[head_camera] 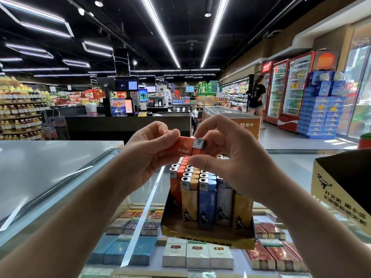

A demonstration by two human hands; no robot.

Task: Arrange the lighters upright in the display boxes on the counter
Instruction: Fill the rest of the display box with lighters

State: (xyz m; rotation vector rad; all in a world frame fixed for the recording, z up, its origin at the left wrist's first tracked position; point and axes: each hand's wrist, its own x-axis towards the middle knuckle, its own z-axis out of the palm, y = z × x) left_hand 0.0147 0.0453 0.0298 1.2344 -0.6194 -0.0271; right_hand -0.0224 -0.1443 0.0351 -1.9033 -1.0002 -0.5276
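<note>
I hold one orange lighter (185, 146) sideways above the display box (208, 235) on the glass counter (60, 177); my left hand (148, 155) grips its body, my right hand (226, 155) pinches its metal head. I judge this the placing step; next it needs turning upright and lowering beside the standing lighters (202, 195).

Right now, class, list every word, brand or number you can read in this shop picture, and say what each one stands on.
"蒙牛": on the orange side of the chest freezer.
"打火机": on the yellow display box at the right; its other characters are blurred.
Script logo on the upright lighters: too blurred to read.
Print on the orange lighter that both hands hold: too small.
Cigarette packs and the red sign: unreadable.
</note>
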